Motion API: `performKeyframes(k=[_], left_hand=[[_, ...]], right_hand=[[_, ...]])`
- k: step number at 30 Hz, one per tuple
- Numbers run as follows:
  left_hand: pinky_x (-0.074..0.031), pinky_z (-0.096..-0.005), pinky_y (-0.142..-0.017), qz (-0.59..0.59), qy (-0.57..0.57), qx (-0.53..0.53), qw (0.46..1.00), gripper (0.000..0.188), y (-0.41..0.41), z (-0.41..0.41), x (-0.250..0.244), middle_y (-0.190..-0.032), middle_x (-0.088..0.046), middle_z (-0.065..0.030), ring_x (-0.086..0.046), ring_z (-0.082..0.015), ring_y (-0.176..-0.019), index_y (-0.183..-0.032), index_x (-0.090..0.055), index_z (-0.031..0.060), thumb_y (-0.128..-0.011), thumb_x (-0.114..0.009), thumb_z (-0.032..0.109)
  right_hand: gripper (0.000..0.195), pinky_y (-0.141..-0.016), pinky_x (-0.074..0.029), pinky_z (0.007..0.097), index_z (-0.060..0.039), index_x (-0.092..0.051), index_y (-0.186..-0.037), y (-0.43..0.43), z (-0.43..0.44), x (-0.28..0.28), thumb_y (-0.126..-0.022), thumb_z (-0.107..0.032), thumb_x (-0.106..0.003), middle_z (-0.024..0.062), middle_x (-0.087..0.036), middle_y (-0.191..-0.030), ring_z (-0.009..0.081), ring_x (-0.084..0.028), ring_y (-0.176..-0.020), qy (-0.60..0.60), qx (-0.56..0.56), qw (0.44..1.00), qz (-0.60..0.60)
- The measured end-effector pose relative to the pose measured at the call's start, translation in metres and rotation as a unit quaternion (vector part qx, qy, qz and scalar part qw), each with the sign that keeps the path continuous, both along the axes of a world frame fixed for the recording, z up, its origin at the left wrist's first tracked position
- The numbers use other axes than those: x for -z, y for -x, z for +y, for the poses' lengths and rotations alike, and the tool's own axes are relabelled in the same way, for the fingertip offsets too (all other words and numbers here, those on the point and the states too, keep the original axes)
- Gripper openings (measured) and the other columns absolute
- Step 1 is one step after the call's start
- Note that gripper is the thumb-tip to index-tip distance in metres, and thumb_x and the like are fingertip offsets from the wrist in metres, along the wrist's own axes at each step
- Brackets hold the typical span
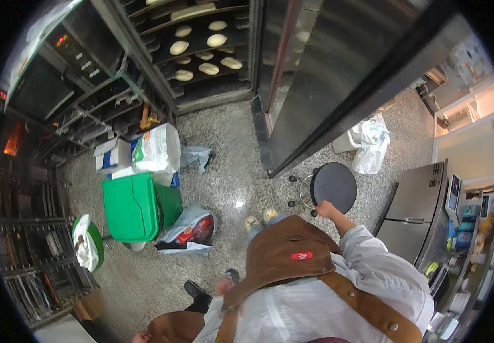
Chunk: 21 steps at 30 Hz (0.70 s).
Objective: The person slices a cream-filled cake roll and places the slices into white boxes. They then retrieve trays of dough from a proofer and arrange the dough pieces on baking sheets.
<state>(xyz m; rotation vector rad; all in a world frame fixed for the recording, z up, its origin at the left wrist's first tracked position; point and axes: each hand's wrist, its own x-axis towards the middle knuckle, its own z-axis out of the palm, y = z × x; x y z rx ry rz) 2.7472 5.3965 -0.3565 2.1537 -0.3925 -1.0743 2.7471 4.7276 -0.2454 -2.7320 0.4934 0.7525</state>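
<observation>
My right hand hangs in front of my right side and overlaps the edge of a round black stool seat in the picture. Its fingers look curled, but I cannot tell whether it touches the seat. My left hand is low beside my brown apron, blurred and partly hidden, so its fingers do not show clearly. Ahead stands a tall rack cabinet with trays of pale dough pieces. Its dark glazed door stands open to the right.
On the left are a green lidded bin, a white sack, a plastic bag with red packages and a small lined bin. Another person's hand shows at lower left. A steel refrigerator stands right.
</observation>
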Motion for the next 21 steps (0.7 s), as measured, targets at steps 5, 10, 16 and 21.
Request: performKeyframes(k=[5, 10, 16, 21], left_hand=[[-0.048, -0.0407, -0.059, -0.109, 0.068, -0.036, 0.991, 0.023, -0.084, -0.016, -0.03, -0.074, -0.06, -0.0109, -0.06, -0.0242, -0.066, -0.094, -0.064, 0.0039, -0.094, -0.054, 0.025], [-0.049, -0.043, -0.093, -0.108, -0.149, 0.079, 0.98, 0.045, -0.209, -0.212, -0.101, -0.106, -0.069, -0.0189, -0.065, -0.0335, -0.098, -0.106, -0.069, 0.0017, -0.098, -0.043, 0.038], [-0.031, -0.0405, -0.114, 0.054, 0.285, -0.315, 0.904, 0.084, -0.309, -0.455, -0.317, -0.158, -0.033, -0.0114, -0.031, -0.0256, -0.145, -0.151, -0.038, 0.011, -0.09, -0.052, 0.067], [-0.025, -0.0398, -0.117, 0.014, 0.418, -0.388, 0.822, 0.076, -0.326, -0.529, -0.403, -0.158, -0.033, -0.0104, -0.032, -0.0281, -0.143, -0.152, -0.032, 0.0043, -0.1, -0.029, 0.06]], right_hand=[[0.029, -0.072, -0.055, 0.043, -0.0024, -0.071, -0.093, -0.002, 0.039, -0.052, -0.088, -0.028, -0.058, 0.0149, -0.071, -0.075, 0.0317, -0.07, -0.075, -0.158, 0.265, 0.951, 0.032], [0.03, -0.062, -0.055, 0.0336, 0.0021, -0.069, -0.102, 0.104, 0.004, 0.0, -0.093, -0.023, -0.056, 0.0124, -0.069, -0.077, 0.0191, -0.068, -0.067, -0.222, 0.316, 0.921, -0.045], [0.03, -0.06, -0.055, 0.038, 0.0029, -0.067, -0.084, 0.23, -0.04, 0.032, -0.093, -0.023, -0.054, 0.0116, -0.068, -0.073, 0.0223, -0.068, -0.064, -0.216, 0.285, 0.932, -0.056], [0.032, -0.065, -0.053, 0.042, 0.0029, -0.07, -0.081, 0.289, -0.058, 0.025, -0.087, -0.024, -0.053, 0.0191, -0.069, -0.072, 0.0309, -0.069, -0.067, -0.244, 0.453, 0.857, -0.028]])
